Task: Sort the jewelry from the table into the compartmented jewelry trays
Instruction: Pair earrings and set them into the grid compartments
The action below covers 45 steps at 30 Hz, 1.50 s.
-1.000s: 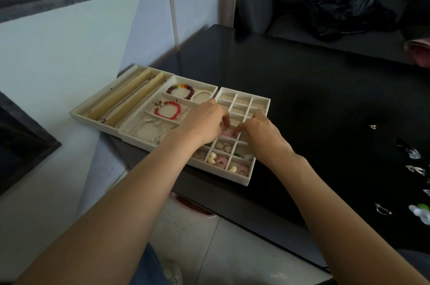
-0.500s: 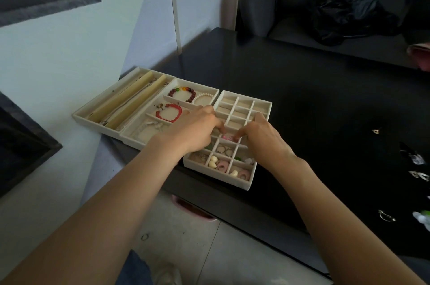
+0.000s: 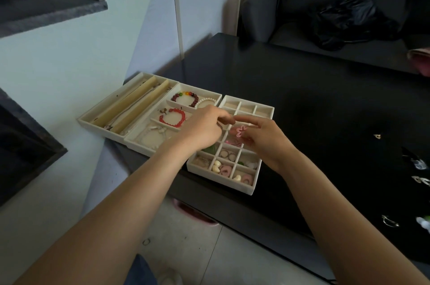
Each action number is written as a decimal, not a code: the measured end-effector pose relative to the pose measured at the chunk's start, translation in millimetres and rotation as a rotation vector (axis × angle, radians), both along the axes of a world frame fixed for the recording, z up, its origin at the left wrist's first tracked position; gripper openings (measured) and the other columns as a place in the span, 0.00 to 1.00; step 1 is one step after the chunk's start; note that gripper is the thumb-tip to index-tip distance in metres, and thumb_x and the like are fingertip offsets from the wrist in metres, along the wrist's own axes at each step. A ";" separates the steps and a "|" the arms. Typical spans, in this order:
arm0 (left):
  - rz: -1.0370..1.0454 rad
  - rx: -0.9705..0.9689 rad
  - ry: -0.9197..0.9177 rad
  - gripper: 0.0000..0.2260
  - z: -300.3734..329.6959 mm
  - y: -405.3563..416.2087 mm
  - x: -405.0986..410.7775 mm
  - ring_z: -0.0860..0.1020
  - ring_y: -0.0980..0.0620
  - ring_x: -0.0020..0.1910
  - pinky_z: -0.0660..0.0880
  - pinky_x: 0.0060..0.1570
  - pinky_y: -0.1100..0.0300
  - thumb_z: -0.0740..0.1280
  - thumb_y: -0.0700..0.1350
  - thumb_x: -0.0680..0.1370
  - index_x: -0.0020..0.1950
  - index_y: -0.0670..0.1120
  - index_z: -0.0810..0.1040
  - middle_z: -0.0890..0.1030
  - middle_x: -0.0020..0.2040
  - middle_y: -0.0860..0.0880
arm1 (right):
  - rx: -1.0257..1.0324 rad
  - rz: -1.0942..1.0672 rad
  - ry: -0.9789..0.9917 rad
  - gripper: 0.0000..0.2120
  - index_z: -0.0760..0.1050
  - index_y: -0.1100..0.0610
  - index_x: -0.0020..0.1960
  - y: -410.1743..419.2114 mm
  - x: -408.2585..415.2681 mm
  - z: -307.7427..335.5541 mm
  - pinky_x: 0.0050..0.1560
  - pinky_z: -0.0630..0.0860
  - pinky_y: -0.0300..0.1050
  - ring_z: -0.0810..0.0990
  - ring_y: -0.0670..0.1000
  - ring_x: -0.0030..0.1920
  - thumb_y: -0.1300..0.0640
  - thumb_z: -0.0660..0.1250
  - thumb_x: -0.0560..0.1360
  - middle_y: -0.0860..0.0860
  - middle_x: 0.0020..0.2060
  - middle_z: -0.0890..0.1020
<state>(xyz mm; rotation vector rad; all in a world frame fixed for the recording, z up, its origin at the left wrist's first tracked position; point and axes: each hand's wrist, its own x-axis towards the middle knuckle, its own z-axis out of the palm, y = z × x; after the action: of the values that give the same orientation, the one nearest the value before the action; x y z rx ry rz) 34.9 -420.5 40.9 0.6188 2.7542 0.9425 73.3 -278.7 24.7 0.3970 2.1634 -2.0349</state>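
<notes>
Right hand [image 3: 265, 138] pinches pink earring [image 3: 239, 131], upright over grid tray [image 3: 253, 188].

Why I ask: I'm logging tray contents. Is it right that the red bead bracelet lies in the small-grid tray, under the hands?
Not quite: the head view shows the red bead bracelet in the middle tray, left of the small-grid tray, beside the left hand.

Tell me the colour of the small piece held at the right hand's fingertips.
Pink: a looped pink piece, pinched by the right hand over the grid tray; the head view shows it.
</notes>
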 end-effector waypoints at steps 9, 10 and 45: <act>-0.021 0.132 -0.046 0.10 -5.3 3.9 -4.9 0.77 0.56 0.55 0.74 0.54 0.61 0.65 0.40 0.78 0.57 0.50 0.79 0.80 0.55 0.53 | -0.033 -0.007 0.062 0.22 0.68 0.54 0.65 -8.0 -0.2 0.0 0.35 0.78 0.34 0.82 0.46 0.42 0.69 0.64 0.75 0.51 0.47 0.80; -0.001 0.146 -0.044 0.08 -5.8 3.9 -5.5 0.78 0.56 0.53 0.75 0.52 0.61 0.66 0.41 0.77 0.54 0.51 0.79 0.80 0.52 0.53 | -0.023 -0.008 0.072 0.21 0.69 0.54 0.64 -8.2 -0.1 0.3 0.36 0.78 0.34 0.82 0.46 0.42 0.69 0.65 0.75 0.51 0.46 0.80; -0.064 0.157 -0.045 0.09 -10.9 2.7 -10.0 0.82 0.58 0.42 0.80 0.50 0.53 0.66 0.44 0.78 0.57 0.50 0.81 0.84 0.46 0.52 | 0.353 -0.042 0.248 0.19 0.68 0.54 0.55 5.4 -9.6 -1.2 0.34 0.75 0.31 0.80 0.43 0.40 0.61 0.74 0.70 0.50 0.43 0.79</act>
<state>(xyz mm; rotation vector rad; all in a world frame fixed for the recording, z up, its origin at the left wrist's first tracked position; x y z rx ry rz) 24.9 -417.8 29.9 0.6973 2.6227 1.1505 63.7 -273.3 23.5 0.2388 2.6972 -1.8013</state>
